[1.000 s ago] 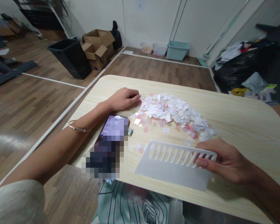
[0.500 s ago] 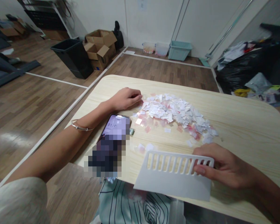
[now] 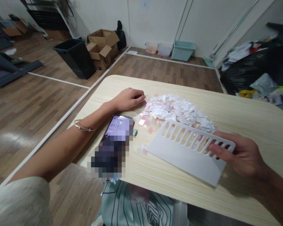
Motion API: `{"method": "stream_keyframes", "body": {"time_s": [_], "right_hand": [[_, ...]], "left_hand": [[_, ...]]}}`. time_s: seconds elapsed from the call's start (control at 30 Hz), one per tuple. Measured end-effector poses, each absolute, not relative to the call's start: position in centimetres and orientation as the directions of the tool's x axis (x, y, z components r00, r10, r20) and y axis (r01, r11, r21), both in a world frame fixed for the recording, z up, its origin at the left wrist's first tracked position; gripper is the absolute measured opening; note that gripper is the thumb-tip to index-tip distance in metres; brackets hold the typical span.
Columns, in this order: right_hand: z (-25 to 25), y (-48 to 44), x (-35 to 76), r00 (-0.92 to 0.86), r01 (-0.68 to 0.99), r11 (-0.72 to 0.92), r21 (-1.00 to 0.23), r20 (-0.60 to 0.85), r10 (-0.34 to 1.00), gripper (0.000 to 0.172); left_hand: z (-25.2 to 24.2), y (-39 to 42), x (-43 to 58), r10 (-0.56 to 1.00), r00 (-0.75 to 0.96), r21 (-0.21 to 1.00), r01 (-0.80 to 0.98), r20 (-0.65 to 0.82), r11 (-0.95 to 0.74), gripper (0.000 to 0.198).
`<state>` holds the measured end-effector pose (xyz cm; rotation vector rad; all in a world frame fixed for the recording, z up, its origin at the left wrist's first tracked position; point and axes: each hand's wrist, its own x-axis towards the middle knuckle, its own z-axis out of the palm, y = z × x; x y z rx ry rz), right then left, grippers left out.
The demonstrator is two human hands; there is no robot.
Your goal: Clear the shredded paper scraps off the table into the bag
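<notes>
A heap of small white and pink paper scraps (image 3: 176, 110) lies in the middle of the light wooden table (image 3: 250, 119). My right hand (image 3: 240, 153) grips the slotted end of a white plastic scraper board (image 3: 186, 153), tilted over the near edge of the heap. My left hand (image 3: 128, 99) rests on the table at the heap's left side, fingers curled with the tips touching the scraps. A phone (image 3: 113, 138) with a lit screen lies by my left forearm.
A plastic bag with black line patterns (image 3: 141, 204) hangs below the table's near edge. On the floor stand a black bin (image 3: 74, 58), cardboard boxes (image 3: 101, 47) and a teal tub (image 3: 182, 50). Black rubbish bags (image 3: 250, 69) pile at the right.
My right hand has pulled the scraper back toward me, then pushed it forward and right, up against the near side of the scrap heap. The left hand has stayed put.
</notes>
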<state>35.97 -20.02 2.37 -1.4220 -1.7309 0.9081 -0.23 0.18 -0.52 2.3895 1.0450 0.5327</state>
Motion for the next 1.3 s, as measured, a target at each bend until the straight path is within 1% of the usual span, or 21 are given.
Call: {"method": "stream_keyframes", "body": {"time_s": [0.13,0.33,0.5,0.7,0.8,1.0,1.07,1.17,1.23,1.3], "right_hand": [[2.3,-19.6,36.1,-0.088,0.508,0.140,-0.850,0.110,0.990,0.035],[2.2,-19.5,36.8,-0.017,0.473,0.129,-0.872,0.137,0.990,0.048],[2.0,-20.0,36.3,-0.056,0.476,0.143,-0.868,0.132,0.990,0.049],[1.4,-20.0,36.0,-0.177,0.493,0.210,-0.845,0.139,0.974,0.047],[0.9,-20.0,36.4,-0.202,0.486,0.242,-0.840,0.162,0.966,0.045],[-0.3,-20.1,37.4,-0.166,0.485,0.312,-0.817,0.264,0.950,0.024],[-0.1,-20.0,37.3,-0.218,0.476,0.323,-0.818,0.246,0.945,0.022],[0.7,-20.0,36.9,-0.322,0.466,0.322,-0.824,0.181,0.929,0.024],[1.1,-20.2,36.7,-0.342,0.461,0.315,-0.830,0.162,0.926,0.024],[1.1,-20.4,36.7,-0.314,0.453,0.301,-0.839,0.166,0.935,0.022]], "left_hand": [[-0.5,0.2,-0.2,0.760,0.634,0.562,0.581,0.142,-0.589,0.034],[-0.5,0.2,-0.2,0.766,0.630,0.560,0.592,0.126,-0.580,0.033],[-0.5,0.2,-0.2,0.762,0.634,0.557,0.590,0.127,-0.584,0.033],[-0.6,0.2,-0.3,0.762,0.632,0.566,0.580,0.141,-0.586,0.033],[-0.5,0.1,-0.3,0.760,0.633,0.564,0.579,0.143,-0.589,0.033],[-0.5,0.1,-0.2,0.762,0.633,0.553,0.588,0.139,-0.590,0.033],[-0.5,0.1,-0.2,0.761,0.634,0.550,0.591,0.137,-0.591,0.033],[-0.4,0.1,-0.2,0.759,0.637,0.545,0.593,0.134,-0.593,0.033],[-0.4,0.0,-0.1,0.759,0.638,0.542,0.596,0.129,-0.593,0.033],[-0.3,0.0,-0.1,0.760,0.638,0.539,0.598,0.127,-0.592,0.033]]}}
